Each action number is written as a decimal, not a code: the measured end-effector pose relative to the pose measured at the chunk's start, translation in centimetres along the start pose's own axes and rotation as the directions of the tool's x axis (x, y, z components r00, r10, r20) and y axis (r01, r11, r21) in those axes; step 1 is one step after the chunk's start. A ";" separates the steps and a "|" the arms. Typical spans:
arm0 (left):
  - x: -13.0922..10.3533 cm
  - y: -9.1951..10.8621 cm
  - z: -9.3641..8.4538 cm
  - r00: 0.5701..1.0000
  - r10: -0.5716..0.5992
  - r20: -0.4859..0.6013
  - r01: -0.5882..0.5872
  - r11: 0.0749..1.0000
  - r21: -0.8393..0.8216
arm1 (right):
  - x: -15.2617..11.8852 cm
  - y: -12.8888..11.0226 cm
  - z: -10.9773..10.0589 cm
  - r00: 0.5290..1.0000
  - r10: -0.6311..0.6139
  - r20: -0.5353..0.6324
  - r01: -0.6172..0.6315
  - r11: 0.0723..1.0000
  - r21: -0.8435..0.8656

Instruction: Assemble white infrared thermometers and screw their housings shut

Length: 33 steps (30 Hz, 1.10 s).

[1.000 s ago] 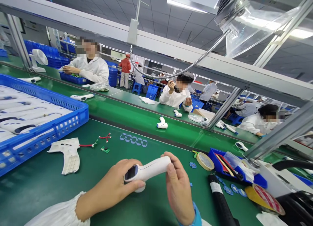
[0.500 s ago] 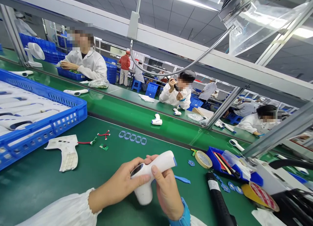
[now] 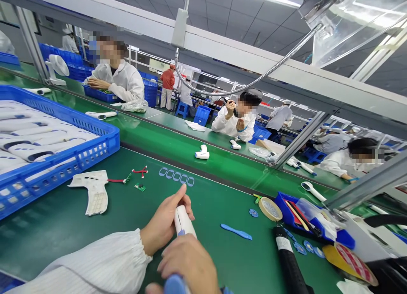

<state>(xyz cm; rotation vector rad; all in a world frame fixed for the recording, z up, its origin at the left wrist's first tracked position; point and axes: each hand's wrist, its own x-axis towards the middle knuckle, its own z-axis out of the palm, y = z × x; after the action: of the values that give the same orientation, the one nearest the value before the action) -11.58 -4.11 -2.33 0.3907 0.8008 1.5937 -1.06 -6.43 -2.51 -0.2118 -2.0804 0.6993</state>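
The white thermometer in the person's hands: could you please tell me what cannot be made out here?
- Head view: the white thermometer shows only its middle; the left hand covers one side.
- Its near end lies under the right hand.
- The blue part is cut off by the bottom edge.

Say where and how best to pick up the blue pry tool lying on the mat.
Probably the blue pry tool is best pinched across its narrow middle, from above. It lies flat on the green mat, long and thin, clear of the tape roll and other things.

Probably an electronics assembly factory: green conveyor belt [image 3: 178, 147], white-coated workers [image 3: 122, 79]
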 end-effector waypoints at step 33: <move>6.2 3.8 -4.5 0.994 -0.109 0.026 0.020 0.407 0.913 | -0.2 5.5 -1.9 0.794 0.507 0.335 -0.340 0.828 -0.446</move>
<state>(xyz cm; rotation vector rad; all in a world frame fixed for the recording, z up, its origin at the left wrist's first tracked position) -18.50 0.57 -4.10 1.2026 1.5936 0.8849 0.00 -1.23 -4.91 -0.8370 -2.6351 0.6599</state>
